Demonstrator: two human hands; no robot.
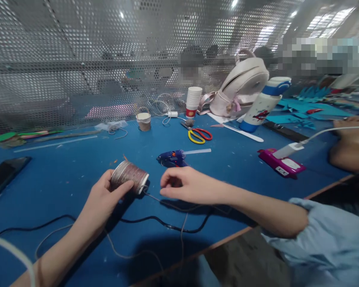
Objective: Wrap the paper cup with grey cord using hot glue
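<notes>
My left hand (pixel 103 195) is closed around a paper cup (pixel 130 176) lying tilted on its side, its wall wound with brownish cord. From the cup's right-hand rim a thin cord (pixel 155 198) runs off to the right across the table. Just right of the cup hovers my right hand (pixel 182 183), loosely curled, with a gap between thumb and forefinger and nothing visible in it. The cord appears to pass below this hand. A blue glue gun (pixel 171 156) with a clear glue stick lies beyond my right hand.
Scissors (pixel 197 134), a small handled cup (pixel 144 122), stacked paper cups (pixel 194 102), a bottle (pixel 261 105) and a backpack (pixel 242 85) stand or lie farther back. A phone (pixel 6 177) is left, a magenta power strip (pixel 281 162) right. A black cable (pixel 167 226) crosses the front. Another person's arm (pixel 351 145) rests at right.
</notes>
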